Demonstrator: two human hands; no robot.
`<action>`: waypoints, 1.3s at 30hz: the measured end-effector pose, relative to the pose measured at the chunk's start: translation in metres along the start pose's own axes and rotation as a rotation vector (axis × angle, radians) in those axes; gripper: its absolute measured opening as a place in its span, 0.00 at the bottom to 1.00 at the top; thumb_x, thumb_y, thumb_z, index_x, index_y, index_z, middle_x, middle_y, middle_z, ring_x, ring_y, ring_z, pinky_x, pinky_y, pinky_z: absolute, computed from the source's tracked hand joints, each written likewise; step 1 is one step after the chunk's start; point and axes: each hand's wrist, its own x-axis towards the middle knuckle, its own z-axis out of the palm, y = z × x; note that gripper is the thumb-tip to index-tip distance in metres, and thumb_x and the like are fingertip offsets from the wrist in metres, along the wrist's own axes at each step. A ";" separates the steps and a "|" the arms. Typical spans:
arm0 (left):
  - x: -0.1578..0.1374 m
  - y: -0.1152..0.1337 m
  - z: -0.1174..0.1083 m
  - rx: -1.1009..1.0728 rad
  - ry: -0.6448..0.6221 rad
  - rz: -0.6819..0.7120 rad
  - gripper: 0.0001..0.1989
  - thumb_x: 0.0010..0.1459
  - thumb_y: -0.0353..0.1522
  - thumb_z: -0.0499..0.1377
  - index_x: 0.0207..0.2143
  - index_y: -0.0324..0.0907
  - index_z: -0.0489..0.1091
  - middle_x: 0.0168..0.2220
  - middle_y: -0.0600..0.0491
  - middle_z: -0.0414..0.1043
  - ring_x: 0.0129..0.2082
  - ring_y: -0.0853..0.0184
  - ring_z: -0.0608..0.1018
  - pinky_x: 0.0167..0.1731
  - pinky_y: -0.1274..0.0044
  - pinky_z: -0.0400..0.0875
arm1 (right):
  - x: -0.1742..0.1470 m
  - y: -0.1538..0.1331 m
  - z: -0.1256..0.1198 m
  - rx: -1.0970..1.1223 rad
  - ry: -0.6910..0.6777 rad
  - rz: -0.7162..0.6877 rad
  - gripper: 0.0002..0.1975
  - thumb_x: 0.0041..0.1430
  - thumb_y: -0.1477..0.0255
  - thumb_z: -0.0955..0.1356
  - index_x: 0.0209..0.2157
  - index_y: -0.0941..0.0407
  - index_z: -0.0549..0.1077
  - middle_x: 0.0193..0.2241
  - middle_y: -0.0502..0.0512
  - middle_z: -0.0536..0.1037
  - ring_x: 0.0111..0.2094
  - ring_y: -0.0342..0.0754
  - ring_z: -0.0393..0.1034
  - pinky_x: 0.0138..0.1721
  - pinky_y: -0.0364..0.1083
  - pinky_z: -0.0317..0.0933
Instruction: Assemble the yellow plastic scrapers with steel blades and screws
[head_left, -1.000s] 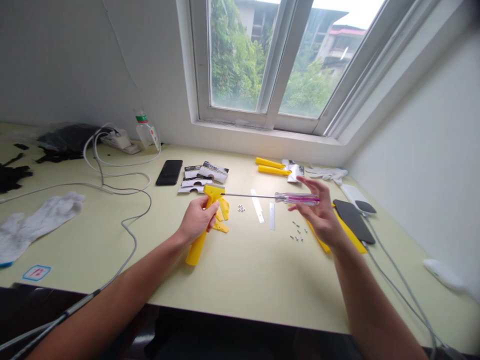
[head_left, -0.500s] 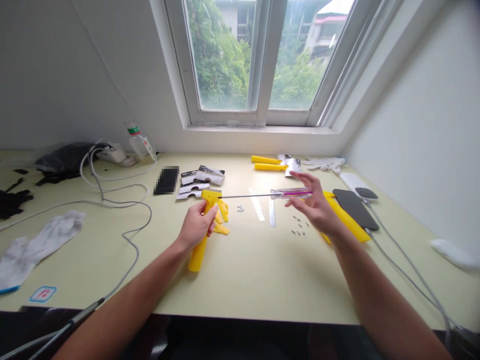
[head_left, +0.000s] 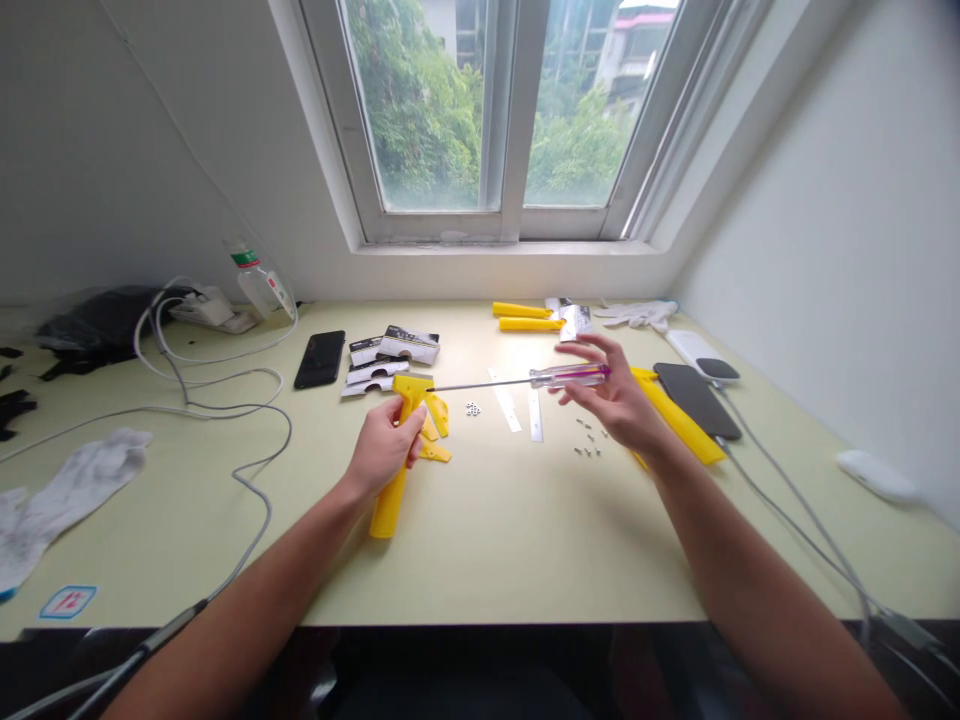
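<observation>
My left hand (head_left: 387,445) is closed around a yellow scraper (head_left: 385,508), its head up and its handle pointing down toward me. A screwdriver (head_left: 568,375) with a clear and purple handle lies level in my right hand (head_left: 616,395), fingers around the handle. Its shaft reaches left, and the tip meets the scraper's head. Yellow plastic pieces (head_left: 436,453) are on the table just behind my left hand. Between my hands lie small nuts (head_left: 473,409) and two flat metal blades (head_left: 535,415). Several small screws (head_left: 589,450) are scattered below my right hand.
Black-and-white card sleeves (head_left: 409,345) and a black phone (head_left: 320,359) lie at the back left. Two yellow-handled scrapers (head_left: 525,324) sit at the back. More yellow handles (head_left: 686,425) and a dark phone (head_left: 697,400) are at right. Grey cables (head_left: 259,480) cross the left side.
The whole view has shifted a little. My right hand's fingers have changed position slightly on the screwdriver handle; the left hand keeps its hold on the scraper.
</observation>
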 end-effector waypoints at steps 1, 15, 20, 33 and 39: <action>0.000 0.000 0.000 0.001 0.000 0.003 0.13 0.61 0.39 0.59 0.29 0.42 0.61 0.13 0.62 0.61 0.11 0.76 0.62 0.13 0.84 0.58 | 0.000 -0.001 0.000 -0.011 0.010 0.007 0.26 0.57 0.58 0.71 0.54 0.51 0.63 0.27 0.47 0.74 0.22 0.42 0.70 0.24 0.42 0.68; 0.000 -0.003 0.000 -0.033 -0.011 0.006 0.15 0.60 0.41 0.60 0.29 0.42 0.60 0.14 0.62 0.61 0.12 0.76 0.63 0.12 0.84 0.58 | 0.003 -0.002 0.003 0.031 0.042 -0.010 0.33 0.55 0.59 0.73 0.58 0.48 0.57 0.38 0.52 0.77 0.30 0.45 0.75 0.34 0.48 0.74; -0.001 -0.002 0.001 -0.042 -0.052 -0.006 0.14 0.61 0.40 0.59 0.29 0.42 0.61 0.14 0.62 0.61 0.12 0.76 0.63 0.12 0.84 0.57 | 0.004 -0.001 0.007 0.038 0.158 -0.049 0.27 0.58 0.57 0.70 0.55 0.50 0.61 0.40 0.54 0.78 0.29 0.43 0.74 0.34 0.47 0.73; 0.000 0.001 0.000 -0.061 -0.031 -0.006 0.14 0.60 0.39 0.60 0.29 0.42 0.60 0.14 0.62 0.60 0.11 0.76 0.63 0.12 0.83 0.58 | 0.002 -0.006 0.001 -0.068 0.096 0.073 0.20 0.59 0.55 0.68 0.46 0.55 0.69 0.20 0.47 0.72 0.16 0.41 0.66 0.18 0.40 0.62; 0.000 0.001 -0.001 -0.087 -0.019 -0.003 0.13 0.60 0.39 0.60 0.31 0.42 0.62 0.15 0.62 0.60 0.12 0.76 0.63 0.12 0.83 0.57 | 0.002 -0.002 0.002 -0.026 0.046 0.070 0.23 0.56 0.58 0.72 0.49 0.52 0.65 0.22 0.45 0.72 0.20 0.42 0.70 0.24 0.43 0.68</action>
